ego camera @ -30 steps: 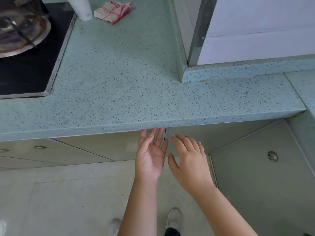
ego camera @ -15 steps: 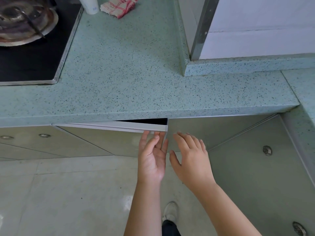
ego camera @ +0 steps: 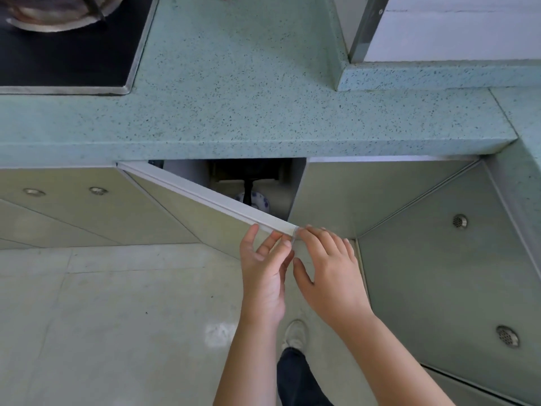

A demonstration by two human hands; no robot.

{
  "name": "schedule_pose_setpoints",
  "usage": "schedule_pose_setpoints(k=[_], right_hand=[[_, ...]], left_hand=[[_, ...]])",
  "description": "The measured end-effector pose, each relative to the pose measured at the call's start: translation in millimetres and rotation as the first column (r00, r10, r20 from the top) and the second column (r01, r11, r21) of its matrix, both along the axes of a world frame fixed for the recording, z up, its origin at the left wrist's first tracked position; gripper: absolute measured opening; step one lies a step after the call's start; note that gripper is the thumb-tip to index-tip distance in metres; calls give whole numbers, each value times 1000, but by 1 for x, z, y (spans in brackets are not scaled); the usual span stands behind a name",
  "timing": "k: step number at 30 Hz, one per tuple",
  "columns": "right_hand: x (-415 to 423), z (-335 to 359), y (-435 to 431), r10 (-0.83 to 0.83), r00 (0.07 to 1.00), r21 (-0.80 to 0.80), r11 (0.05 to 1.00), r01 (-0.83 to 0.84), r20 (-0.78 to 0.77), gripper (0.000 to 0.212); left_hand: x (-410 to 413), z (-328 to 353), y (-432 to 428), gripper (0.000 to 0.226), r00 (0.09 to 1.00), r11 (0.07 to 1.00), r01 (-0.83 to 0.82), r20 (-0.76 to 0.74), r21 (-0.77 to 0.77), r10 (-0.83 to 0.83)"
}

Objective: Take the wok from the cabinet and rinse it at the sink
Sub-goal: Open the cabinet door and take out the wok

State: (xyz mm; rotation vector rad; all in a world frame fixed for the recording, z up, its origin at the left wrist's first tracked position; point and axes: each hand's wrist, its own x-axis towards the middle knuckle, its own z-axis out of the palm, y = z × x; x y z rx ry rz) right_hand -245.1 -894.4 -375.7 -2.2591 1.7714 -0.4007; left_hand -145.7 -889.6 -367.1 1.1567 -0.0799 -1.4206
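The left cabinet door (ego camera: 202,227) under the green speckled countertop (ego camera: 234,112) stands partly swung out. My left hand (ego camera: 263,276) has its fingertips hooked on the door's free edge. My right hand (ego camera: 330,271) is beside it with fingers spread, touching the door's top corner. Through the gap I see a dark pan-like object with a black handle (ego camera: 248,174), mostly hidden in shadow; I cannot tell if it is the wok. A blue-and-white bowl (ego camera: 257,200) sits below it. No sink is in view.
The right cabinet door (ego camera: 351,194) is closed. A side cabinet panel with round vents (ego camera: 459,221) runs along the right. A black stove (ego camera: 67,54) with a metal pan (ego camera: 58,13) sits at top left. My shoe (ego camera: 295,335) is on the tiled floor.
The left door went from closed to a narrow crack and now stands much wider. Both hands moved back toward me with its free edge. The view shifted downward.
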Motion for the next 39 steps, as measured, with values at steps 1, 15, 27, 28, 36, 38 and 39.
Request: schedule_pose_setpoints(k=[1, 15, 27, 28, 36, 38, 39], right_hand=[[2, -1, 7, -4, 1000, 3, 1000, 4, 4, 49], [51, 3, 84, 99, 995, -21, 995, -98, 7, 45], [123, 13, 124, 252, 968, -17, 968, -252, -3, 48], [127, 13, 126, 266, 964, -9, 964, -266, -3, 50], [163, 14, 137, 335, 942, 15, 942, -335, 16, 52], [170, 13, 138, 353, 936, 16, 935, -353, 12, 52], [174, 12, 138, 361, 932, 15, 932, -362, 11, 52]], left_hand=[[3, 1, 8, 56, 1000, 1000, 14, 17, 10, -14], [71, 14, 107, 52, 961, 976, 168, 199, 139, -194], [147, 21, 175, 53, 815, 972, 155, 533, 177, -227], [153, 22, 179, 53, 801, 972, 145, 555, 185, -225], [202, 23, 200, 55, 571, 948, 111, 761, 299, -308], [210, 24, 202, 57, 530, 943, 85, 787, 322, -316], [214, 25, 203, 57, 513, 941, 70, 797, 330, -318]])
